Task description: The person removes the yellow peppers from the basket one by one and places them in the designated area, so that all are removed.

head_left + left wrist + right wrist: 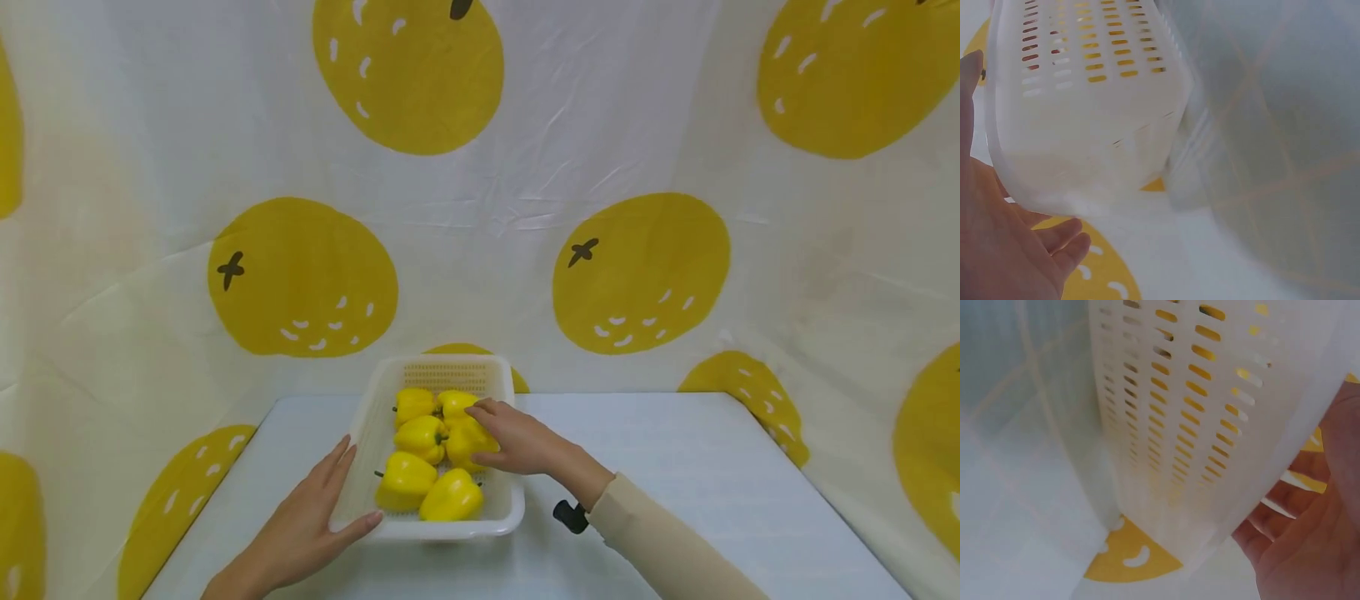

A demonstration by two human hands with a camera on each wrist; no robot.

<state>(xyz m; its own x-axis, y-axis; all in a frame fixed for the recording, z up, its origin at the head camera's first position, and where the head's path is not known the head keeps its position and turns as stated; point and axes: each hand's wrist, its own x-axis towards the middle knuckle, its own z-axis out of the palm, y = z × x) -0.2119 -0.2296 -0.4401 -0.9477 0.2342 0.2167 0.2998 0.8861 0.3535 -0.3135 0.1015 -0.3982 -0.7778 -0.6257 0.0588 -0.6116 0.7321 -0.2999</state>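
Several yellow bell peppers [406, 481] lie loosely in two columns in a white plastic basket [502, 528]. Along the basket's left side is my left hand [303, 512], fingers extended beside the rim and the thumb at the near left corner. My right hand [521, 437] reaches in over the right rim, its fingers and thumb spread about a bell pepper [467, 442] in the right column and partly covering it. In the right wrist view, the basket wall [1166, 444] hides part of what lies inside, and the fingers [1294, 497] look relaxed past the rim.
The basket stands on a pale table [637, 467]. Behind and beside the table hangs a white cloth [480, 225] printed with large yellow fruit. A small black object [570, 517] shows at the right wrist, by the beige sleeve [637, 525].
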